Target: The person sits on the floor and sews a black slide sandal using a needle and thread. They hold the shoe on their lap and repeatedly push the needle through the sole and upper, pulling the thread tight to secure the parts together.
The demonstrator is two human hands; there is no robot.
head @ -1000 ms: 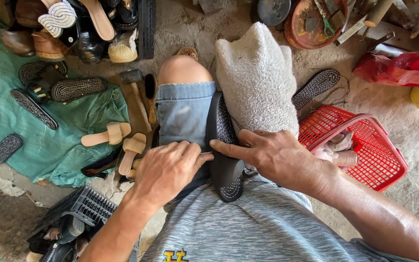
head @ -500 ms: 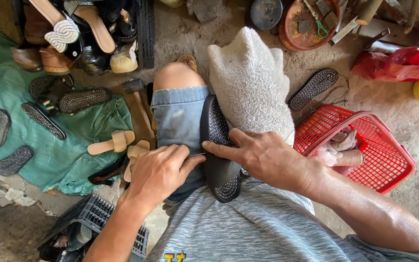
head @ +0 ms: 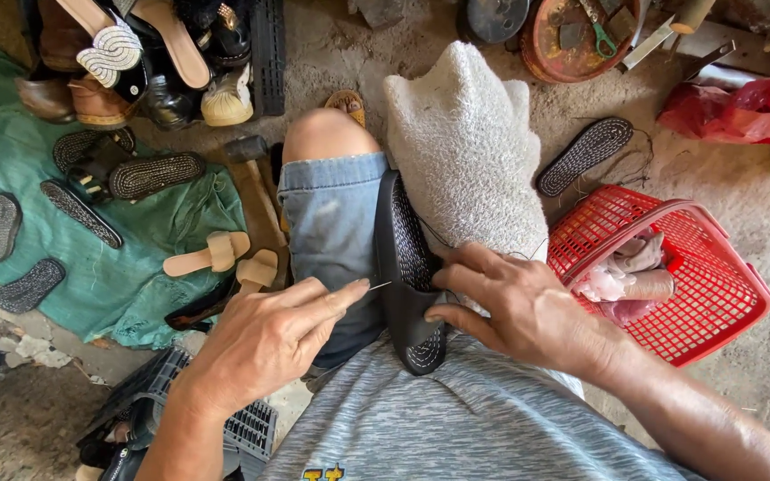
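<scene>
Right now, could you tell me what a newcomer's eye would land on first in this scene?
At the centre, the left hand pinches a thin needle beside a black shoe sole that the right hand steadies on the lap. A red basket sits to the right, and sandals and spare soles lie on a green cloth to the left.

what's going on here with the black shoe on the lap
A seated person is hand-stitching a black shoe sole wedged between their knees. The right hand steadies the sole against a white cloth over the right leg, while the left hand pinches a needle pointed at the sole's edge. A red basket sits at the right, more soles and sandals on a green tarp at the left.
</scene>
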